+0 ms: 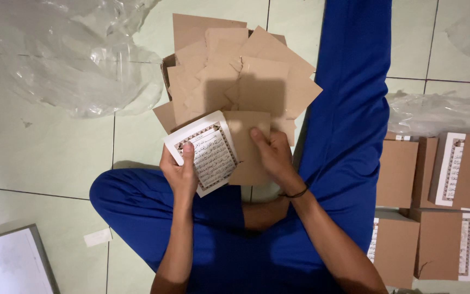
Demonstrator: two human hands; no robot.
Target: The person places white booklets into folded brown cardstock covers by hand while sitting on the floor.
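Hands [229, 160] around booklet [205, 152], near cardboard pile [235, 76]

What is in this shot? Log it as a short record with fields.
left hand: holds white printed booklet with patterned border, thumb on page
right hand: grips brown paper cover beside the booklet
ahead: heap of brown paper covers on tiled floor
right side: covered booklets lying flat
upper left: clear plastic sheet

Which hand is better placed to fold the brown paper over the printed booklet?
Probably the right hand: its fingers already rest on the brown paper sheet beside the booklet. The left hand is occupied gripping the booklet, thumb on its page.
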